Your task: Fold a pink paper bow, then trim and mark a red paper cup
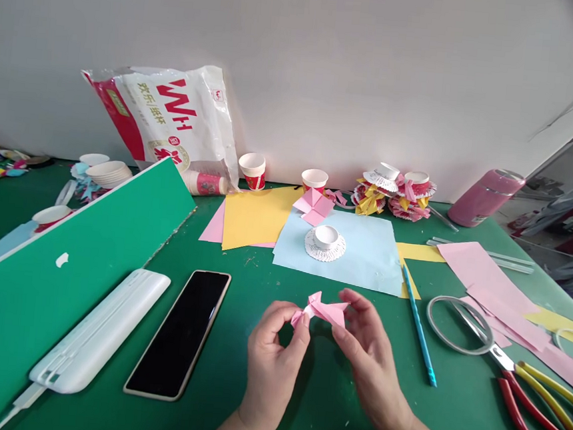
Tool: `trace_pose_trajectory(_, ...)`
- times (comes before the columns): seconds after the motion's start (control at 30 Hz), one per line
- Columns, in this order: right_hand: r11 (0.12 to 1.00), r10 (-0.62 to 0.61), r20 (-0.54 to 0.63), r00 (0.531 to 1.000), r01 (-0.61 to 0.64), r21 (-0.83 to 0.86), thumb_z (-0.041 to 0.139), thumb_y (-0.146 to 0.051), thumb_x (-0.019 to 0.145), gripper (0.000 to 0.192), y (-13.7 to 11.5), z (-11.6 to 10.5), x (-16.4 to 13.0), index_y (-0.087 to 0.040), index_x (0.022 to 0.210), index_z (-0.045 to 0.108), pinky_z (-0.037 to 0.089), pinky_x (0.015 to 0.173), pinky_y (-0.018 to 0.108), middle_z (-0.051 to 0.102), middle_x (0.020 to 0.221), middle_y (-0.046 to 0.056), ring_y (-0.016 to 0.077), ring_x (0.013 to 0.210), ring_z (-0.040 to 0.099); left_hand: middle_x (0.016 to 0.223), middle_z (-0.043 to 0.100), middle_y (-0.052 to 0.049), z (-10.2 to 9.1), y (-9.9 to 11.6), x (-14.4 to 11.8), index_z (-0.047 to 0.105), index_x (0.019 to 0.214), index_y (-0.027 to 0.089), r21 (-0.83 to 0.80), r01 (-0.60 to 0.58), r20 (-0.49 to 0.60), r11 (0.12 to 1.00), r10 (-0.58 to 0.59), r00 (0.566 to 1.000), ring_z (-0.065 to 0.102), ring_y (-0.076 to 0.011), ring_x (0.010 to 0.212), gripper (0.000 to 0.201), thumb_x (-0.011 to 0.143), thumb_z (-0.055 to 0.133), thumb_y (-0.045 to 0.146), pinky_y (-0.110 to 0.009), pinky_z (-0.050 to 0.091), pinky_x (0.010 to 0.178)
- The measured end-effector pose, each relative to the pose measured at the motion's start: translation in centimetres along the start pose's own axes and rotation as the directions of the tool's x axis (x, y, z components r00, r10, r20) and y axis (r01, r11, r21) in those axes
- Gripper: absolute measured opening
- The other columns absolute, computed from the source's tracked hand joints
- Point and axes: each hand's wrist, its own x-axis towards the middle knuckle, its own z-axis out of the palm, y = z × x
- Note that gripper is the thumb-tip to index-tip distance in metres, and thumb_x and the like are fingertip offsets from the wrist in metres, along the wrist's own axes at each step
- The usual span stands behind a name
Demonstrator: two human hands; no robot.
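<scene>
The folded pink paper (325,309) sits between your hands just above the near middle of the green tabletop (261,273). Your left hand (275,348) pinches its left tip; your right hand (368,346) pinches the right edge. Keep the creases sharp and grip lightly. The phone (180,331) lies to the left, the blue pencil (420,327) and scissors (504,361) to the right; nothing blocks you.

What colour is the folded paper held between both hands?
Pink; the folded paper shows best in the head view, pinched by left hand and right hand.
</scene>
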Motion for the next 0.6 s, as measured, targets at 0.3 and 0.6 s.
trace_pose_trajectory(0.3, 0.474, -0.494, 0.330, 0.805, 0.567, -0.674, 0.061, -0.010, 0.078, 0.014, -2.1, -0.5, 0.1, -0.022, 0.085, 0.061, 0.040, 0.060, 0.033, 0.056, 0.073, 0.002, 0.0165, 0.067, 0.049, 0.073, 0.061, -0.004, 0.3, 0.3, -0.6, 0.063, 0.080, 0.016, 0.260, -0.376, 0.062, 0.889, 0.373, 0.926, 0.058, -0.0142, 0.067, 0.013, 0.078, 0.055, 0.006, -0.027, 0.049, 0.060)
trace_pose_trajectory(0.6, 0.659, -0.376, 0.308, 0.874, 0.486, -0.574, 0.057, -0.011, 0.082, 0.011, -1.6, -0.8, 0.2, -0.020, 0.086, 0.062, 0.046, 0.061, 0.028, 0.055, 0.074, 0.002, 0.0143, 0.069, 0.054, 0.075, 0.061, -0.005, 0.4, 0.2, -0.7, 0.058, 0.089, 0.015, 0.404, -0.576, 0.129, 0.711, 0.579, 0.805, 0.055, -0.0166, 0.068, 0.023, 0.073, 0.058, -0.001, -0.034, 0.047, 0.062)
